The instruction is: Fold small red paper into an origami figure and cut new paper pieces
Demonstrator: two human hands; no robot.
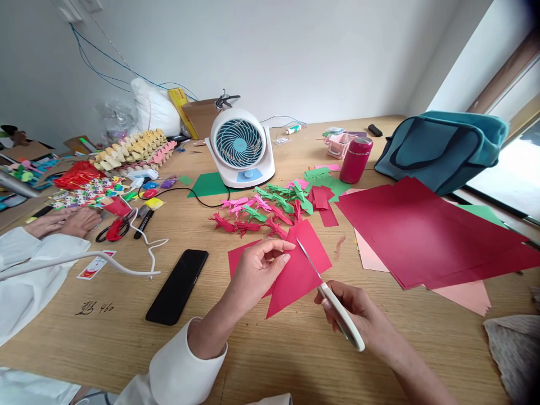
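My left hand [264, 269] pinches a sheet of red paper [297, 281] between thumb and fingers, near its upper left part. In my right hand [354, 309] is a pair of scissors [343, 318] with white handles. Its blades lie across the red paper, pointing up and left toward my left fingertips. Part of another red piece [241, 256] shows behind my left hand. Just beyond the paper lies a pile of small cut and twisted paper pieces, some green [282, 197], some pink [238, 205], some red [247, 226].
A black phone [177, 287] lies left of my left arm. Large red sheets [439, 230] cover the right side. Behind stand a white fan [240, 146], a red flask [356, 160] and a teal bag [439, 149]. Another person's hands [80, 221] work at the far left, beside a white cable [84, 261].
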